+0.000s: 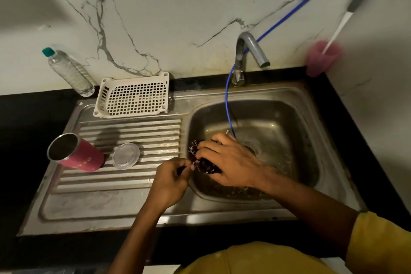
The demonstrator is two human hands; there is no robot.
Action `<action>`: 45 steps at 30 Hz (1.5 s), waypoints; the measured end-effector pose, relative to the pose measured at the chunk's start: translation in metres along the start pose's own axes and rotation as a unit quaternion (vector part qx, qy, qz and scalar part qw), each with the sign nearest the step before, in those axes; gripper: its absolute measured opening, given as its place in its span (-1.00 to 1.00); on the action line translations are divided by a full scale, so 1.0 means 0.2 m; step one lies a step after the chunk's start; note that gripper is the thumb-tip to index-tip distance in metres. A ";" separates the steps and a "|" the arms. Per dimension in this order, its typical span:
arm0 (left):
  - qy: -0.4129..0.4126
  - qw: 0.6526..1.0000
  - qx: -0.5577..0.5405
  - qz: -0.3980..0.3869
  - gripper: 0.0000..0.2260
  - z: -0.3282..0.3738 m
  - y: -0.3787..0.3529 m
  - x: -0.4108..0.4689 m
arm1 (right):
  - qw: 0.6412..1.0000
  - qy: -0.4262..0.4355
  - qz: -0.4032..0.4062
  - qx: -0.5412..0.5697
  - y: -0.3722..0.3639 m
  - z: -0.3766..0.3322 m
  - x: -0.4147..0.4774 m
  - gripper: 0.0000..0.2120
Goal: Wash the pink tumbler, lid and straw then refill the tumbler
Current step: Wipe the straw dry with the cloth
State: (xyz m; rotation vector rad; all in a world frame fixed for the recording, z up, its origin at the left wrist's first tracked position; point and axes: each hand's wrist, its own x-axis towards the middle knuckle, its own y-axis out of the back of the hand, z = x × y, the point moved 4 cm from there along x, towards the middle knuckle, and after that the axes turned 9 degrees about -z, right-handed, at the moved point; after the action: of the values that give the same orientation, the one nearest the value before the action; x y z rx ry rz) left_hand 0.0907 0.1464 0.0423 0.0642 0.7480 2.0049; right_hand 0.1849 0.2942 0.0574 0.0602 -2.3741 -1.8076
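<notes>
Pink tumbler [82,158] is lying on its side on the drainboard [133,131], open steel mouth pointing left and toward the camera, so you can see inside. The clear lid [126,155] sits flat just beside it on the right, close but I can't tell if they touch. Both hands are over the left rim of the sink [278,122]. The left hand [171,182] has its fingers curled and pinches a thin dark bit that looks like the straw [180,170], though most of it is hidden. The right hand [229,162] is curled over a dark scrubber [203,165] with white flecks on it and grips it right up against the left fingertips. A blue hose [229,104] runs down from the wall past the tap [251,49] and into the basin, ending just behind the right hand. At the back of the drainboard a white basket [133,95] leans against the wall. Left of that, a clear bottle [69,72] with a teal cap stands on the black desk [26,118]. Far right corner has a blurry pink cup [320,60] with something white sticking out.
</notes>
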 end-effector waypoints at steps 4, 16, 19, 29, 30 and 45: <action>-0.027 0.999 0.006 0.017 -0.82 0.09 0.02 0.00 | 1.000 -0.001 0.017 0.005 0.04 0.02 -0.01 -0.55; -0.016 0.957 -0.251 0.145 -0.81 0.18 -0.03 -0.06 | 0.973 -0.099 0.150 0.144 0.08 0.01 -0.12 -0.64; -0.002 0.941 -0.307 0.141 -0.80 0.18 -0.04 -0.05 | 0.950 -0.107 0.187 0.225 0.07 -0.02 -0.15 -0.60; -0.010 0.932 -0.346 0.107 -0.72 0.16 -0.03 -0.02 | 0.962 -0.126 0.107 0.217 0.06 -0.03 -0.12 -0.52; -0.009 0.931 -0.351 0.104 -0.73 0.16 -0.04 -0.02 | 0.964 -0.127 0.097 0.211 0.06 -0.03 -0.11 -0.58; -0.128 0.981 0.046 0.141 -0.63 0.09 0.01 -0.03 | 0.989 -0.090 0.061 0.101 0.12 0.04 -0.10 -0.73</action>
State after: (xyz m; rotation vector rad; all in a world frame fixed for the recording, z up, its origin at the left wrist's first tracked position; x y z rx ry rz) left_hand 0.0988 0.1489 0.0605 0.4979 0.6942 2.1728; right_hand 0.2043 0.3118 0.0768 -0.2306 -2.6129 -1.5746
